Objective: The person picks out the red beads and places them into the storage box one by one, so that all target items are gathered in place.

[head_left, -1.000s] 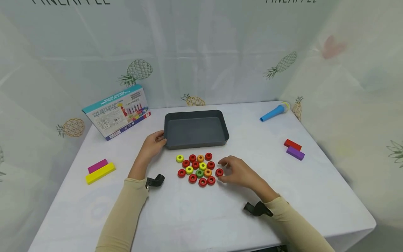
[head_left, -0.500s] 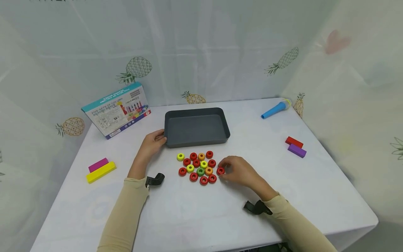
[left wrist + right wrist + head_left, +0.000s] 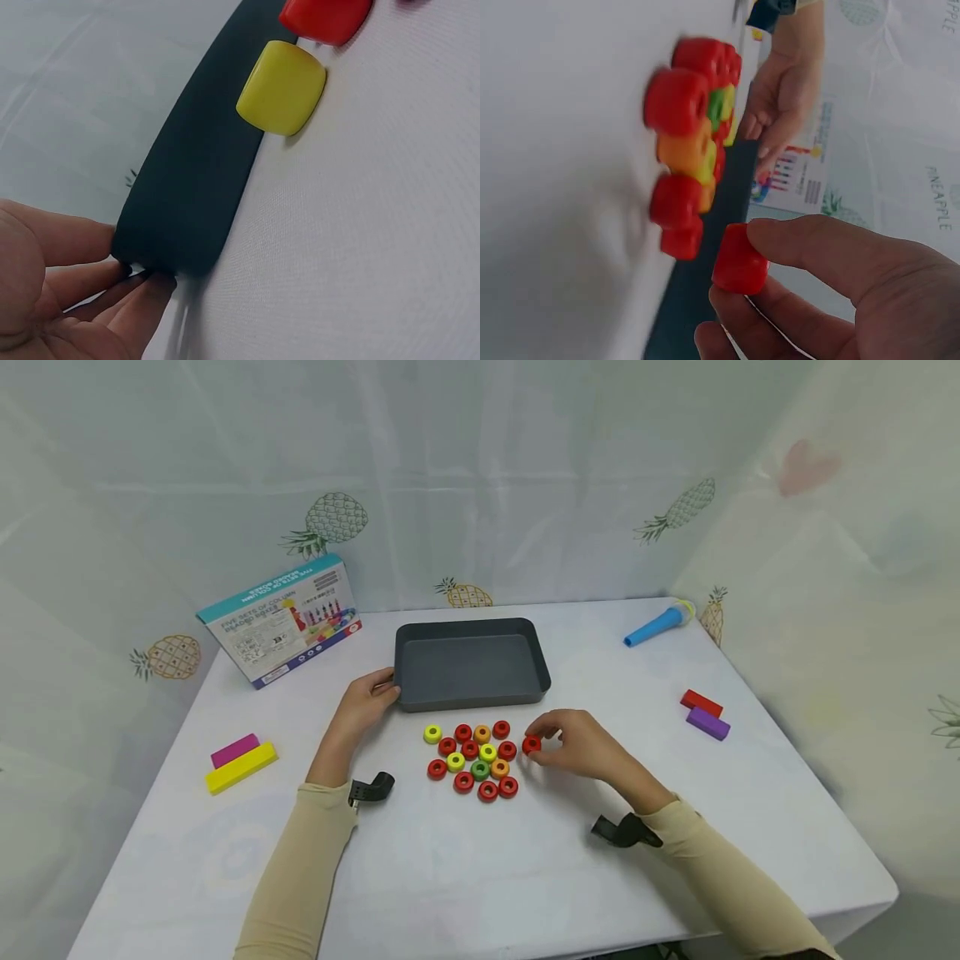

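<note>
A dark grey rectangular baking tray (image 3: 472, 664) lies on the table. My left hand (image 3: 365, 697) holds its near left corner, thumb at the rim and fingers against the end wall in the left wrist view. My right hand (image 3: 577, 743) pinches a red bead (image 3: 740, 260) with a hole through it between thumb and fingers. In the right wrist view this bead is held apart from the others. Just in front of the tray lie several more red beads (image 3: 487, 791), yellow beads (image 3: 432, 734), orange beads (image 3: 499, 769) and one green bead (image 3: 480, 770).
A printed toy box (image 3: 281, 622) leans at the back left. Magenta (image 3: 235, 750) and yellow (image 3: 242, 768) blocks lie at the left. At the right are red (image 3: 701, 702) and purple (image 3: 708, 723) blocks, with a blue toy microphone (image 3: 654, 626) behind them.
My right hand has closed its fingers on the red bead at the group's right edge and lifted it, moving slightly toward the tray. The left hand stays at the tray corner.
</note>
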`<state>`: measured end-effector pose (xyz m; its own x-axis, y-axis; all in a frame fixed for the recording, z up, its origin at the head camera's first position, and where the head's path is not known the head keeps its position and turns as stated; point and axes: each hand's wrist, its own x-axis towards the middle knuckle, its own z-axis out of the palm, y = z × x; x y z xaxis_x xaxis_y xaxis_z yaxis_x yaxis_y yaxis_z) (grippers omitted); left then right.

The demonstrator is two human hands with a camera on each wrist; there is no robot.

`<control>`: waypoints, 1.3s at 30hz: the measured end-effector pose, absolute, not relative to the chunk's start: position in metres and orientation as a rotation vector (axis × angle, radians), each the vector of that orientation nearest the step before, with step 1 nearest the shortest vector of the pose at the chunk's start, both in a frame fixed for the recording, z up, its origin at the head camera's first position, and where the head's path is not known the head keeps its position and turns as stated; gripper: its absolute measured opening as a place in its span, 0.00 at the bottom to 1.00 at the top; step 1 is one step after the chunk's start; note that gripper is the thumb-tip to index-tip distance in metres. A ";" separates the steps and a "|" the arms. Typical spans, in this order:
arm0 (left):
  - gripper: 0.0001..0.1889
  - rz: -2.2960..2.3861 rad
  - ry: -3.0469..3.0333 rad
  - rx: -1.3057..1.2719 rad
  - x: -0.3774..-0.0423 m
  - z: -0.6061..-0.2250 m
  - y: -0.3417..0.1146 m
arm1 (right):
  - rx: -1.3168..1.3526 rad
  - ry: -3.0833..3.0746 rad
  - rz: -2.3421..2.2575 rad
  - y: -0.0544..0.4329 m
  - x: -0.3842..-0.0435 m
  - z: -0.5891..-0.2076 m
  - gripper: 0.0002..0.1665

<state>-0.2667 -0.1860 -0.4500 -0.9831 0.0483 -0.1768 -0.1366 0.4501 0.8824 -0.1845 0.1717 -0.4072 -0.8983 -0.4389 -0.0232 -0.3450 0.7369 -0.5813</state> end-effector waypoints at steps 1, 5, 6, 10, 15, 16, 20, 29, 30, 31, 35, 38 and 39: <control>0.29 1.558 2.520 -0.079 -0.267 -0.450 -0.186 | -0.646 2.780 -0.880 0.171 -0.188 -0.403 0.14; 0.29 1.568 2.517 -0.075 -0.267 -0.450 -0.187 | -0.707 2.793 -0.838 0.168 -0.205 -0.389 0.15; 0.29 1.572 2.515 -0.071 -0.267 -0.450 -0.187 | -0.713 2.794 -0.826 0.167 -0.209 -0.386 0.15; 0.29 1.576 2.519 -0.061 -0.267 -0.452 -0.188 | -0.714 2.795 -0.783 0.161 -0.228 -0.378 0.16; 0.29 1.579 2.525 -0.050 -0.268 -0.454 -0.190 | -0.725 2.800 -0.780 0.153 -0.255 -0.376 0.16; 0.29 1.586 2.520 -0.051 -0.268 -0.454 -0.190 | -0.725 2.798 -0.780 0.151 -0.261 -0.376 0.16; 0.29 1.587 2.508 -0.051 -0.268 -0.455 -0.190 | -0.715 2.787 -0.759 0.146 -0.281 -0.379 0.17; 0.29 1.579 2.514 -0.048 -0.268 -0.453 -0.191 | -0.697 2.777 -0.648 0.134 -0.310 -0.378 0.19; 0.29 1.580 2.512 -0.051 -0.268 -0.452 -0.191 | -0.692 2.774 -0.639 0.133 -0.313 -0.378 0.19; 0.29 1.578 2.512 -0.047 -0.268 -0.452 -0.191 | -0.685 2.774 -0.629 0.133 -0.316 -0.377 0.19; 0.29 1.566 2.515 -0.042 -0.269 -0.452 -0.190 | -0.664 2.774 -0.595 0.132 -0.326 -0.377 0.18; 0.29 1.563 2.521 -0.041 -0.270 -0.453 -0.190 | -0.648 2.756 -0.592 0.131 -0.330 -0.379 0.17; 0.29 1.568 2.520 -0.039 -0.270 -0.453 -0.190 | -0.645 2.747 -0.587 0.131 -0.331 -0.380 0.17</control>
